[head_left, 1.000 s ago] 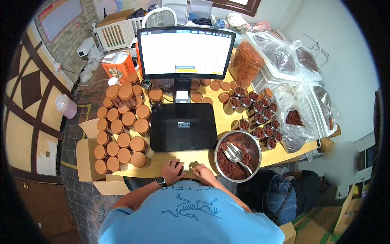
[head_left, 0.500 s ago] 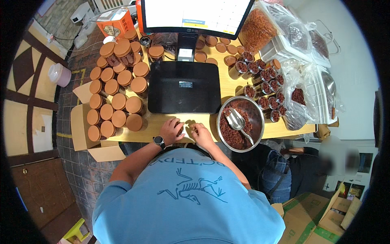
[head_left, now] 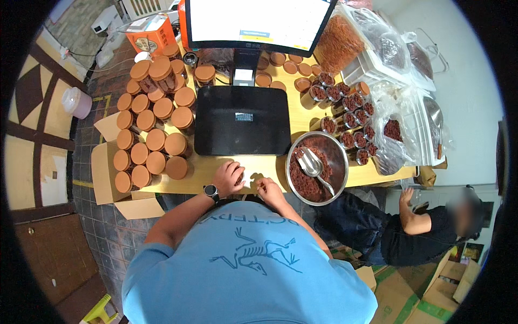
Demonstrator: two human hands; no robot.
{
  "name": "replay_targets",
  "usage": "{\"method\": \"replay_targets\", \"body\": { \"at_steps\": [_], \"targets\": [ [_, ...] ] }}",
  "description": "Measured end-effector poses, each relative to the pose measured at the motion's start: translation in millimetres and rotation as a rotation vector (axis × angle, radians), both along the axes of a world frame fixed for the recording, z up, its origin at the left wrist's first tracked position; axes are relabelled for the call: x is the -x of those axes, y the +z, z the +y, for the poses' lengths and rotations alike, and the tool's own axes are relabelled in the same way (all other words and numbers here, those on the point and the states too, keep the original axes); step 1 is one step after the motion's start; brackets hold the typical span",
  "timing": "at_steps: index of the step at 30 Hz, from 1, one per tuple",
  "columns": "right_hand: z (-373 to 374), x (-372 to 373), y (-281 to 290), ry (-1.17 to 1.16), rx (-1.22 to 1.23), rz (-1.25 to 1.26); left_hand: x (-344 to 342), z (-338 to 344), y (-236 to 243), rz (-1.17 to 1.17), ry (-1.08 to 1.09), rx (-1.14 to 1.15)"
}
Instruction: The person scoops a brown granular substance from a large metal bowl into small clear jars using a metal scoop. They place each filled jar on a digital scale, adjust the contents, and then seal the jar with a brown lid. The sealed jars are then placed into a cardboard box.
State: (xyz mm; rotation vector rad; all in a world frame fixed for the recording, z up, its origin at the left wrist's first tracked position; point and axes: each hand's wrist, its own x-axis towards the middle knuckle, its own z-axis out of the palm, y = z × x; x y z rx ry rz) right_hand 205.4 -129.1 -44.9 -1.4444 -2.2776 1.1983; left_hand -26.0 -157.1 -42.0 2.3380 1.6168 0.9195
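My left hand, a watch at its wrist, wraps over a small clear jar at the table's front edge. Dark reddish-brown stuff shows inside the jar, but most of it is hidden by the fingers. Just to the right, apart from the jar, my right hand has its fingers curled together; whatever they may hold is too small to see. Right of it stands a steel bowl of reddish-brown crumbs, with a metal scoop lying in it. A black flat-topped scale sits beyond my hands.
Several brown-lidded jars crowd the left side beside an open carton. Filled jars without lids stand at right, near a plastic bag of crumbs. Loose lids lie behind the scale, under a screen. Another person is at right.
My right hand has drawn slightly nearer to me, its fingers more curled. My left hand stays on the jar. The other person has leaned into fuller view, an arm raised. The view has shifted slightly.
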Motion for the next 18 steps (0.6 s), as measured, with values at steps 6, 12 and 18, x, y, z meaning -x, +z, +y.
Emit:
{"method": "replay_targets", "body": {
  "at_steps": [6, 12, 18],
  "targets": [
    [-0.3, -7.6, -1.4, -0.022, -0.008, -0.030, -6.4, -0.3, 2.6, -0.007, 0.012, 0.010],
    [-1.8, -14.4, -6.7, -0.025, 0.011, -0.032, -9.6, 5.9, 23.4, -0.050, 0.029, 0.031],
    [-0.4, -24.8, -0.8, -0.143, 0.067, -0.013, -4.3, 58.5, 120.3, -0.060, 0.030, -0.002]
  ]
}}
